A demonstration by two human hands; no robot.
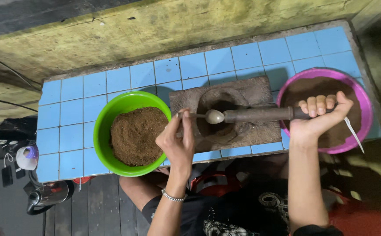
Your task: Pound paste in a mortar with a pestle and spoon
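From my remote seat I look down on a blue-tiled counter set against a stained yellow-green wall. At its right end sits a purple basin holding dark brown powder, with a white utensil leaning over its near rim. To the left stands a green bowl filled with coarser brown grounds. Between the two lies a stone mortar slab, brown-dusted, with a hollow at its centre. A dark pestle lies across the slab, its thick end over the hollow, its handle reaching toward the purple basin. My right hand is clenched around that handle, fingers curled over the top. My left hand, a metal bracelet on the wrist, pinches the handle of a metal spoon, whose bowl hovers over the hollow, just beside the pestle's tip. On the floor at lower left stands a steel kettle.
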